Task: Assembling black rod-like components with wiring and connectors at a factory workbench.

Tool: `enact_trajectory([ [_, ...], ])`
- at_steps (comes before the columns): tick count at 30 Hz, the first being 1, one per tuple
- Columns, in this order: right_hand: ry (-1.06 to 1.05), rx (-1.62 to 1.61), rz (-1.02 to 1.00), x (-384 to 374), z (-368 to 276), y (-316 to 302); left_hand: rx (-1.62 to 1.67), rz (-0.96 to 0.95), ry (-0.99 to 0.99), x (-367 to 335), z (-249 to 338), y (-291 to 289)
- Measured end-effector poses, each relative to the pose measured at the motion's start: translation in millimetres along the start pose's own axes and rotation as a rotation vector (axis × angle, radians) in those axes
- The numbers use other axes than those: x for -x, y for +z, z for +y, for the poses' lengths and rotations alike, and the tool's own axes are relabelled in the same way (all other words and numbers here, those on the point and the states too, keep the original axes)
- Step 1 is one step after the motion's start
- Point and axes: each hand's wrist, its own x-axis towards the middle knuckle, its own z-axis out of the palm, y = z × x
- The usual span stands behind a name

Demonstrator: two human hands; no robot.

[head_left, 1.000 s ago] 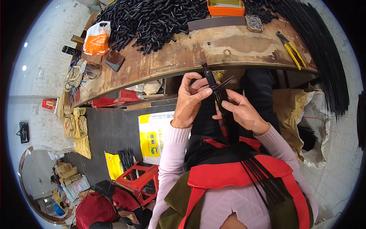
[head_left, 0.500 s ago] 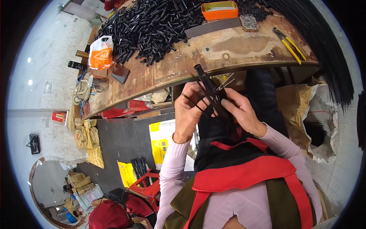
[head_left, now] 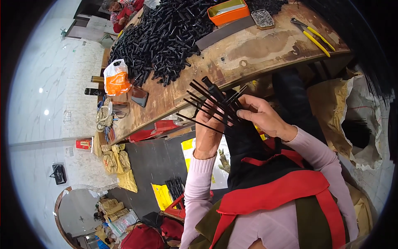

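My left hand [head_left: 208, 132] grips a black tube [head_left: 215, 92] with several thin black rods [head_left: 203, 108] fanning out up and to the left from it. My right hand [head_left: 262, 115] pinches the same bundle of rods from the right, fingertips close against the tube. Both hands are held just below the front edge of a worn wooden workbench [head_left: 248, 50]. How the rods join the tube is hidden by my fingers.
A big heap of short black tubes [head_left: 166, 37] covers the bench's far left. An orange tray [head_left: 228, 10], a small dish of small dark parts [head_left: 263, 18] and yellow-handled pliers [head_left: 313, 35] lie further right. An orange-and-white bag [head_left: 116, 77] sits at the bench's left end. Sacks [head_left: 365, 120] stand at my right; another person [head_left: 120, 8] sits beyond.
The rods have spread from a tight bunch into a wide fan. Both hands have shifted slightly left and lower below the bench edge, still together on the bundle.
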Motion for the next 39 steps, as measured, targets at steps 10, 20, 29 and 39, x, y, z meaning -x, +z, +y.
enact_trajectory([
  [10, 0.065, -0.339, -0.028, -8.7, 14.7, -6.5, 0.027, -0.025, -0.078, -4.1, 5.4, -6.3],
  [20, 0.162, -0.424, -0.069, -12.9, 12.4, -16.4, 0.042, -0.065, -0.208, -8.5, 8.9, -17.0],
  [29, 0.256, -0.605, -0.089, -6.3, 15.1, -4.7, 0.11, -0.214, -0.077, -31.3, -27.9, -41.6],
  [39, -0.182, -0.382, 0.322, 1.5, 21.8, 29.2, -0.441, 0.21, 0.263, -1.6, -10.1, 26.8],
])
